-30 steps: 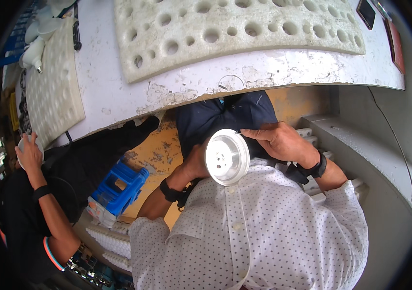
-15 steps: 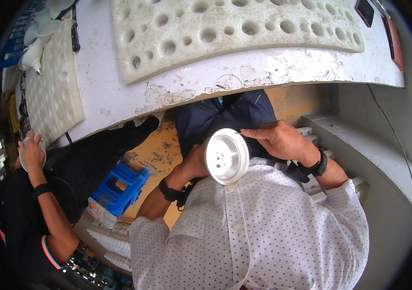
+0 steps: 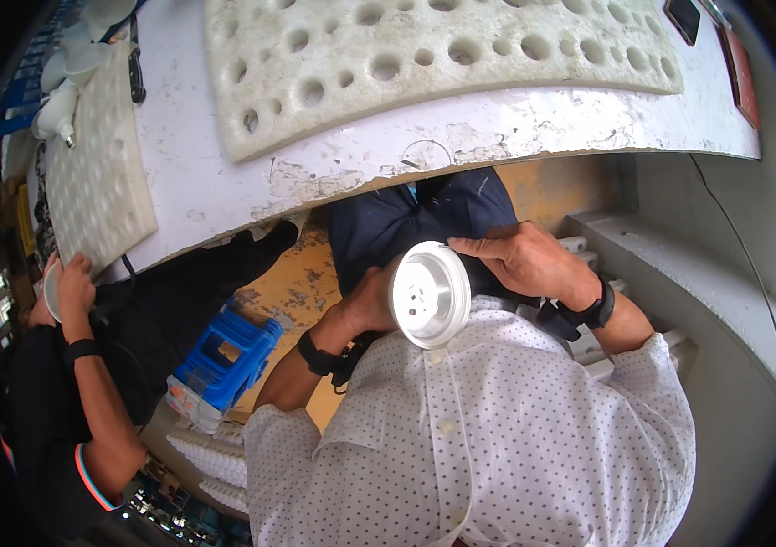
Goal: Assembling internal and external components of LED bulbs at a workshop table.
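The disc [image 3: 430, 294], a round white part with a stepped face, sits at frame centre, held below the desk [image 3: 497, 137] edge and against the person's dotted shirt [image 3: 497, 438]. Compared with one second ago, its position and tilt are almost unchanged; both hands stay on it. This suggests the part is being held for inspection or adjustment rather than moved.

The left hand [image 3: 371, 301] supports the disc from behind, fingers closed on its left rim. The right hand [image 3: 524, 264] grips the top right rim, fingers curled over the edge. Both wrists carry black bands.

On the desk, a white foam tray [image 3: 424, 64] with round sockets fills the upper centre. A second foam tray [image 3: 96, 173] lies at upper left. A blue crate [image 3: 224, 360] stands lower left, beneath the desk.

At far left, a co-worker's hand [image 3: 73, 287] holds a similar white part near the desk edge; it has shifted slightly since the earlier frames.

The desk edge overhangs the disc directly and limits upward travel. The co-worker remains well apart from the disc.
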Tool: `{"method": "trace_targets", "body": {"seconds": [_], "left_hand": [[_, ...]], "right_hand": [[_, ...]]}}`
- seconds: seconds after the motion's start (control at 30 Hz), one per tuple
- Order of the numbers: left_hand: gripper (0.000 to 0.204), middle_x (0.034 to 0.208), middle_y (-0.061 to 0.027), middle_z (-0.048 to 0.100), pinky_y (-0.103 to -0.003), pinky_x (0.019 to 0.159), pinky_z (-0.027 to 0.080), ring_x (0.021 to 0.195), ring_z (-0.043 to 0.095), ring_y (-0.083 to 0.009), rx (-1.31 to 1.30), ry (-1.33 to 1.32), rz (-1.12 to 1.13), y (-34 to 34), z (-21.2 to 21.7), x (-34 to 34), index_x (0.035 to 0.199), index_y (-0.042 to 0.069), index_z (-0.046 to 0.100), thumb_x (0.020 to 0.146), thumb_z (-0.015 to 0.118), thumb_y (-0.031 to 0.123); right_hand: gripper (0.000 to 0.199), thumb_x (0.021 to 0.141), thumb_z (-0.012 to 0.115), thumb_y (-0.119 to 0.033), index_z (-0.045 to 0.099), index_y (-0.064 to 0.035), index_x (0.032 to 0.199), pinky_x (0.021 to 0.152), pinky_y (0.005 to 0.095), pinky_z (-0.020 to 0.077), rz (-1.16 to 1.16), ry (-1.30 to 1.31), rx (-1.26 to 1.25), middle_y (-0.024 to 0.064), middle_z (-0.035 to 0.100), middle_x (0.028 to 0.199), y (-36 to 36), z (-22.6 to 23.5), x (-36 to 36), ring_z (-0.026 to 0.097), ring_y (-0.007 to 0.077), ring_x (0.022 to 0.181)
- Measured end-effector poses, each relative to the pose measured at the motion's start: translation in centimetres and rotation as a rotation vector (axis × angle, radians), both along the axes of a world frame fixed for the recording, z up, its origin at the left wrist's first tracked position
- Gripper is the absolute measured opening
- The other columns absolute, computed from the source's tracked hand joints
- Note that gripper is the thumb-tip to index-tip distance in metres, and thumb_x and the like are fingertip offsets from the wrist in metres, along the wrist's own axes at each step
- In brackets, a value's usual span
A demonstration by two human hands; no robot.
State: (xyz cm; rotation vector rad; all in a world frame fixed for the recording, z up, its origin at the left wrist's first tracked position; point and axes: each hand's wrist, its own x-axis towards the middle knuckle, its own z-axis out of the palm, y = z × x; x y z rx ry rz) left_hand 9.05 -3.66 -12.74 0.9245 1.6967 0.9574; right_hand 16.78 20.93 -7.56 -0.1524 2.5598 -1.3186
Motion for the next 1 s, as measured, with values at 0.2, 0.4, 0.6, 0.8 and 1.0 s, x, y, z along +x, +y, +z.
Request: {"method": "trace_targets", "body": {"seconds": [0.2,0.4,0.6,0.8,1.0], "left_hand": [[0.074,0.104,-0.0150,0.064,-0.034,0.077,0.053,0.092,0.065,-0.0267,-0.018,0.027,-0.025,0.2,-0.1,-0.2,0.121,0.002,0.046,0.064,0.079,0.034],[0.068,0.101,-0.0140,0.065,-0.033,0.076,0.053,0.092,0.065,-0.0254,0.026,0.005,-0.005,0.1,-0.5,-0.3,0.117,0.003,0.051,0.063,0.079,0.032],[0.056,0.098,-0.0134,0.066,-0.032,0.076,0.052,0.090,0.066,-0.0239,0.005,-0.047,-0.029,0.2,-0.5,-0.7,0.106,0.003,0.058,0.062,0.079,0.031],[0.058,0.099,-0.0153,0.066,-0.032,0.079,0.052,0.091,0.065,-0.0256,-0.058,-0.063,0.125,0.1,0.0,-0.6,0.109,0.003,0.056,0.062,0.080,0.027],[0.061,0.099,-0.0176,0.065,-0.034,0.080,0.052,0.092,0.066,-0.0263,0.074,0.137,0.275,0.8,1.4,-0.1,0.111,-0.001,0.055,0.063,0.081,0.024]], "right_hand": [[0.032,0.081,0.058,-0.005,0.065,-0.0145,0.110,0.059,0.0385,0.0505,0.012,0.005,-0.014,0.0175,0.064,0.077,0.0,0.2,-0.4,0.061,0.0332,0.064],[0.031,0.081,0.058,-0.006,0.066,-0.0147,0.110,0.059,0.0379,0.0508,0.014,-0.038,0.073,0.0173,0.064,0.076,0.1,0.5,-0.2,0.062,0.0322,0.064],[0.030,0.081,0.059,-0.006,0.066,-0.0140,0.109,0.060,0.0381,0.0508,0.014,0.027,0.010,0.0158,0.065,0.076,-0.2,0.1,-0.9,0.063,0.0311,0.065],[0.029,0.082,0.058,-0.006,0.066,-0.0130,0.109,0.064,0.0370,0.0519,0.035,-0.065,0.058,0.0146,0.067,0.086,0.6,-0.7,-0.2,0.064,0.0304,0.071],[0.027,0.085,0.056,-0.006,0.065,-0.0116,0.110,0.067,0.0360,0.0527,-0.036,-0.048,-0.035,0.0134,0.066,0.095,0.5,-0.9,0.1,0.065,0.0308,0.077]]}}
